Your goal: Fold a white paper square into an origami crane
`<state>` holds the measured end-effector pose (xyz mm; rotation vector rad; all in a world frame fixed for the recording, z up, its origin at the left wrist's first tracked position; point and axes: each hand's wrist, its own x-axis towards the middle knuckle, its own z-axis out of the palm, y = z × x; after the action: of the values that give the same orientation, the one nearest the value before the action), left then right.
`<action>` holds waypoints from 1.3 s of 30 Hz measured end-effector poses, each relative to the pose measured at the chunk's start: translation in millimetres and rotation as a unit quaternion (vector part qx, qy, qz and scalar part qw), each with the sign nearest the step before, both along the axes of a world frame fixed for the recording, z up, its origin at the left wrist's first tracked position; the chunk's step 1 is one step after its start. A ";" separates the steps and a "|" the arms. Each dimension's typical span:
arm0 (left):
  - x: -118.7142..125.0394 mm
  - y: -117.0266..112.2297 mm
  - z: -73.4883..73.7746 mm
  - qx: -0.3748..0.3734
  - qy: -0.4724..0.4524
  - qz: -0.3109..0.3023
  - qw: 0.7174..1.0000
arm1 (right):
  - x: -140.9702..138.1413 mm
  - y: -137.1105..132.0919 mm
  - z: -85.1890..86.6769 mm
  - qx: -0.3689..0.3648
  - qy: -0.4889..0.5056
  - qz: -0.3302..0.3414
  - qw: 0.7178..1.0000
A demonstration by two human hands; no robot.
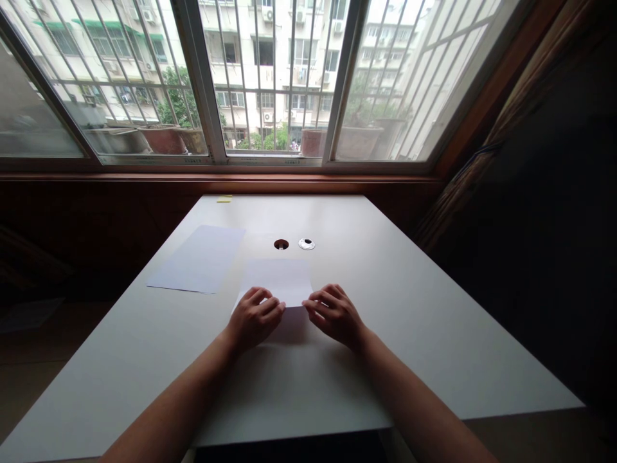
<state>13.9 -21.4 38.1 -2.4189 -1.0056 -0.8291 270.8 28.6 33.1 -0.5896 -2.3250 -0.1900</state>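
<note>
A sheet of white paper [277, 276] lies in front of me on the white table, its near edge lifted and curving up toward me. My left hand [257, 316] pinches that near edge on the left, fingers closed. At the right end of the same edge, my right hand [334, 313] grips the paper between thumb and fingers. Only a short stretch of the edge shows between the two hands. Part of the sheet's left side is hidden behind my left hand.
To the left lie flat white paper sheets [197, 258]. Beyond the held sheet are a round cable hole [281, 244] and its loose round cover [306, 244]. A yellow sticky-note pad [224, 199] sits at the table's far edge, below a barred window [274, 83].
</note>
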 end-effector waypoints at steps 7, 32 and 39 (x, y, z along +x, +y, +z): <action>-8.5 0.3 -0.2 0.000 -0.006 0.016 1.000 | 15.5 6.4 1.2 0.000 0.039 -0.039 0.998; -12.1 1.0 0.3 -0.015 -0.013 0.029 0.999 | 17.3 10.0 -3.3 -0.007 0.067 -0.048 0.997; -28.3 2.8 1.7 0.000 -0.068 0.082 0.994 | 29.4 17.2 -1.0 -0.020 0.131 -0.087 0.987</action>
<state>-14.5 -18.6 39.8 -2.2680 -1.2371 -0.9445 300.2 45.8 32.1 -0.7900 -2.0280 -0.1385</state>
